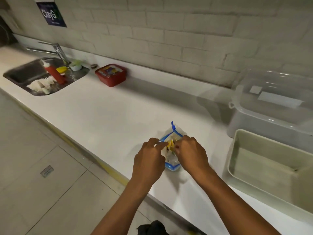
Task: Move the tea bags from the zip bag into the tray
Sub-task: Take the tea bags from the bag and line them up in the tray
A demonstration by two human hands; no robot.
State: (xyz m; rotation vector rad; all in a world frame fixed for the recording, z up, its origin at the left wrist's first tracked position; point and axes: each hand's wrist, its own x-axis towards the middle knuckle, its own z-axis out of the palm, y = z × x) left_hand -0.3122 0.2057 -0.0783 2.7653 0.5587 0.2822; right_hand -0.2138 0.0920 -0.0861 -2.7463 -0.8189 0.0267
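Over zip bag [171,150], both hands [169,155] pinching.

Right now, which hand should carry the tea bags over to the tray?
Right hand: it is at the open zip bag beside the tea bags, nearer the tray.

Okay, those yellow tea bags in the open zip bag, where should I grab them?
Pinch the top edges of the yellow tea bags from above, through the zip bag mouth: they stand on end between the left hand and right hand, which spread it.
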